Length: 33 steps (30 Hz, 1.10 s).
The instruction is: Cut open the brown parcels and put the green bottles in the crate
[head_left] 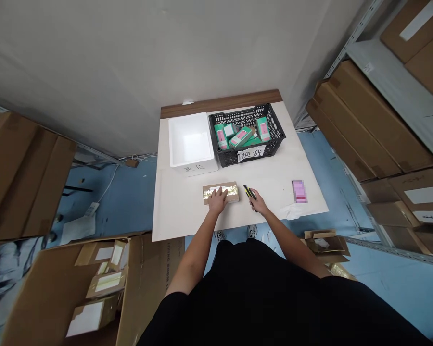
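A small brown cardboard box (233,189), sealed with shiny clear tape and bearing a pale label, lies near the front of the white-topped table (173,206). Across its top and front edge, my left hand (217,200) holds it, fingers spread over the tape and covering part of the label. Just right of the box, my right hand (259,203) is closed around a yellow-and-black utility knife (250,193). The knife's tip points away from me, up and left, and is apart from the box. Whether its blade is out is too small to tell.
Behind the box stand a white foam bin (194,166) and a black plastic crate (270,149) with several green-and-pink boxes. A pink packet (299,191) lies at the right. Below left is a large open carton (135,283) of parcels; shelves (400,86) with cartons flank the right.
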Available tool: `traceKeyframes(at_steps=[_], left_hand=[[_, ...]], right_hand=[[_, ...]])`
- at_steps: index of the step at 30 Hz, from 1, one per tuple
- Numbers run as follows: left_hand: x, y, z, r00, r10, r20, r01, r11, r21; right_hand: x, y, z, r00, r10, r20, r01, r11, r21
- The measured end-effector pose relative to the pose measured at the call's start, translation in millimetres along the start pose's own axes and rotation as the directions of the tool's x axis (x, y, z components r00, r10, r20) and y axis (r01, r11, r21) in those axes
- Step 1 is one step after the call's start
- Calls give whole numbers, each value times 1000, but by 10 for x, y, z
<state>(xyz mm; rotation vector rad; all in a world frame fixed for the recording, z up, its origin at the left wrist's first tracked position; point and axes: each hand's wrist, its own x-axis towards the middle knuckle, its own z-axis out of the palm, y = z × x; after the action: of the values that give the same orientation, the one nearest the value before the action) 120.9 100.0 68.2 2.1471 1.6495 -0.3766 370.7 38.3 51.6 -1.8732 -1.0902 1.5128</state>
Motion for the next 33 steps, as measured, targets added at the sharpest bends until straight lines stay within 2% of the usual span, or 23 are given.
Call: traceKeyframes(at_steps=[5, 8, 10, 12, 15, 17, 19, 21, 23, 25, 27, 29, 31, 33], left_hand=[[158, -268, -221, 999, 32, -44, -34, 998, -52], [156, -487, -246, 1000, 15, -24, -16, 999, -45], [89, -618, -202, 1000, -1, -27, -1, 999, -48], [-25, -720, -120, 997, -67, -43, 65, 996, -56], [-253, -811, 47, 988, -156, -12, 155, 985, -77], [-408, -839, 164, 994, -100, 46, 104, 989, -106], [-519, -859, 249, 997, 11, 82, -1, 992, -125], [-540, -882, 269, 996, 84, 40, -79, 992, -98], [-446, -908, 212, 990, 133, -44, -134, 990, -32], [-250, -921, 97, 969, 235, -76, -233, 972, 41], [-13, -915, -33, 924, 381, -22, -377, 921, 101], [191, -898, -131, 877, 477, 63, -481, 867, 129], [305, -881, -159, 865, 485, 128, -500, 856, 130], [312, -852, -105, 893, 428, 141, -445, 887, 124]], right_hand=[[80, -147, 685, 980, 49, -195, -78, 986, -144], [231, -171, 972, 946, 104, -306, -156, 976, -151], [387, -218, 1053, 924, 149, -352, -201, 973, -113], [586, -334, 1084, 915, 173, -365, -221, 971, -94], [918, -642, 1130, 924, 138, -357, -212, 961, -176], [1111, -883, 1174, 937, 69, -343, -170, 947, -272], [1238, -1078, 1194, 950, 8, -313, -121, 932, -343], [1273, -1162, 1163, 958, -36, -285, -74, 927, -367], [1197, -1096, 1087, 957, -73, -280, -32, 935, -354], [1014, -885, 1009, 953, -92, -290, -7, 946, -323], [764, -585, 974, 960, -85, -265, -2, 949, -314], [517, -287, 991, 973, -36, -227, -36, 951, -306], [346, -84, 1029, 978, 24, -206, -84, 953, -290], [298, -35, 1049, 974, 32, -226, -96, 956, -279]])
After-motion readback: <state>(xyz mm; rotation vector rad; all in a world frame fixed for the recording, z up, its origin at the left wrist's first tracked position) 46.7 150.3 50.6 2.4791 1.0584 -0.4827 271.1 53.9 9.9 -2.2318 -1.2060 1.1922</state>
